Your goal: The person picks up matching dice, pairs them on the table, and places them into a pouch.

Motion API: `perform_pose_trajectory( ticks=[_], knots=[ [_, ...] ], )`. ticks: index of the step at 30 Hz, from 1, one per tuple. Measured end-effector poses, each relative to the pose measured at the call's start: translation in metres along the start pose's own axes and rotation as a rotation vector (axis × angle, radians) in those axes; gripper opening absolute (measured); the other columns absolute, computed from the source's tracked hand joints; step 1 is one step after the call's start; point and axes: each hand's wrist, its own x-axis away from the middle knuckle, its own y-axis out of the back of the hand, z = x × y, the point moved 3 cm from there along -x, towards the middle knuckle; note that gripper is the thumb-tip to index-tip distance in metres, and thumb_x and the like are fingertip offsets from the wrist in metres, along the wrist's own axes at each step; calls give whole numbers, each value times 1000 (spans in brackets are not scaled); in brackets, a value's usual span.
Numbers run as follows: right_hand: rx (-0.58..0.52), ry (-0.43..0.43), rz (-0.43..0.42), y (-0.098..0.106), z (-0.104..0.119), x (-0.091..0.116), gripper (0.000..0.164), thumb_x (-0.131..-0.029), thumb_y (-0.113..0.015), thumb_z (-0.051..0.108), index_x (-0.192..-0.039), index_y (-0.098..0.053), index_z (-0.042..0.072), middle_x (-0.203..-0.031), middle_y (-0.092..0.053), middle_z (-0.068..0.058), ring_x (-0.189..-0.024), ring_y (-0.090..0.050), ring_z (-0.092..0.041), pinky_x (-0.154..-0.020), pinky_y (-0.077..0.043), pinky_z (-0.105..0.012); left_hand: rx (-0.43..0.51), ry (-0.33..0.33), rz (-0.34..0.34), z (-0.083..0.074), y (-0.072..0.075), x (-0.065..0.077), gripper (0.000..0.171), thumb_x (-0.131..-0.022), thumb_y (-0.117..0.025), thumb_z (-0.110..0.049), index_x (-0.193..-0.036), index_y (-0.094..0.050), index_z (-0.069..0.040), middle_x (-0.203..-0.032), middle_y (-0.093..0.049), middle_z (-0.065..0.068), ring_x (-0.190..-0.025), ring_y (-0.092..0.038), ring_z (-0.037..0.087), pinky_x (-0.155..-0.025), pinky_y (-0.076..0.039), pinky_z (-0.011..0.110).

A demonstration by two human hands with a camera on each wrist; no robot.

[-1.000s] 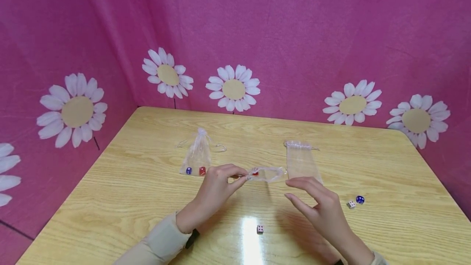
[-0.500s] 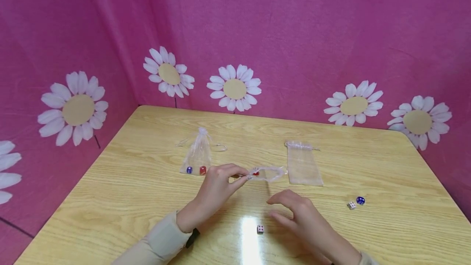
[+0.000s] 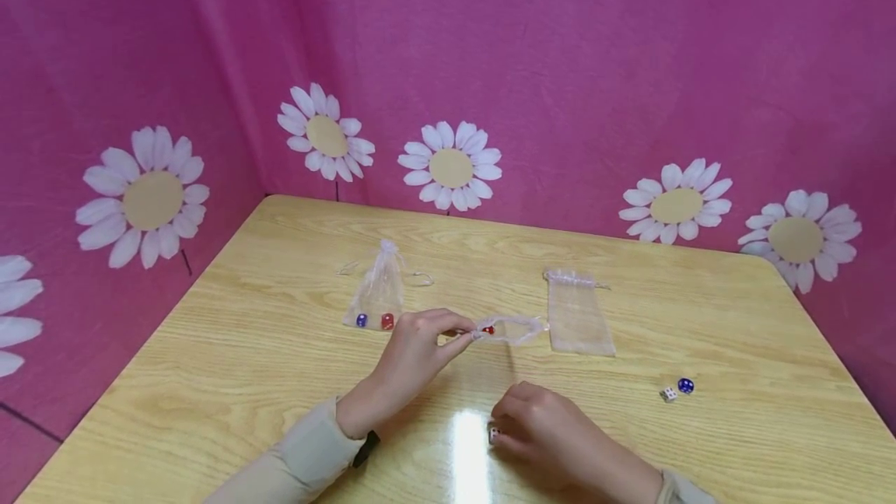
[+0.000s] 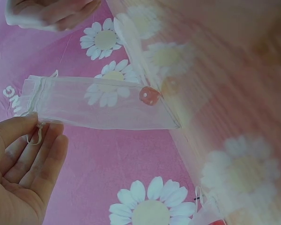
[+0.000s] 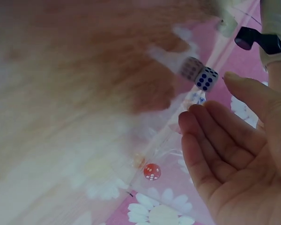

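My left hand (image 3: 418, 352) pinches the mouth of a sheer white organza drawstring bag (image 4: 98, 105) between thumb and fingers. The bag's mouth gapes toward the head camera, and a red die (image 4: 149, 95) lies at its bottom. Low over the table, my right hand (image 3: 553, 434) has come down around a white die (image 5: 207, 78) with blue pips. In the right wrist view the thumb tip is close beside that die, and the loosely bent fingers leave a gap to it. The head view shows only part of this die past the fingertips.
A drawn-up organza bag (image 3: 381, 290) at left contains a blue die (image 3: 361, 320) and a red die (image 3: 387, 321). A flat organza bag (image 3: 579, 313) lies at right. Nearer, a white die (image 3: 668, 394) and a blue die (image 3: 686, 386) sit on the wooden table (image 3: 280, 395).
My right hand has moved from beside the held bag down and left to the white die near the front. The left hand keeps its pinch on the bag, nearly still.
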Motion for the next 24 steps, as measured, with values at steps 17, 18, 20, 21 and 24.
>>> perform_pose_trajectory(
  ticks=[17, 18, 20, 21, 24],
  knots=[
    [24, 3, 13, -1, 4, -4, 7, -85, -74, 18, -81, -69, 18, -80, -62, 13, -76, -55, 3, -66, -49, -15, 10, 2, 4, -2, 2, 0, 6, -84, -75, -11, -89, -78, -11, -88, -77, 1, -78, -72, 11, -67, -58, 26],
    [-1, -17, 0, 0, 3, -4, 6, -87, -73, 19, -83, -69, 18, -81, -63, 13, -77, -55, 3, -67, -50, -16, 7, -2, 2, -2, 1, 0, 6, -84, -75, -11, -89, -78, -11, -88, -77, 1, -78, -72, 11, -67, -58, 25],
    [-67, -50, -47, 3, 3, -2, 4, -89, -71, 20, -87, -69, 18, -84, -64, 13, -80, -58, 2, -69, -52, -18, 5, -11, -1, -2, 1, 0, 6, -84, -75, -11, -89, -78, -11, -87, -77, 1, -77, -72, 11, -67, -58, 25],
    [-105, -58, -79, 5, 2, -2, 3, -89, -70, 20, -88, -69, 18, -86, -65, 13, -81, -59, 1, -70, -53, -19, 7, -14, -2, -2, 1, 0, 5, -84, -75, -11, -89, -78, -10, -87, -77, 1, -77, -72, 11, -67, -58, 25],
    [-190, -28, -220, 12, 1, -1, 8, -86, -73, 14, -91, -69, 18, -88, -69, 11, -82, -64, -3, -73, -55, -20, 8, -19, -4, -2, 1, 1, 5, -84, -75, -10, -89, -78, -10, -87, -77, 2, -77, -72, 11, -67, -59, 25]
  ],
)
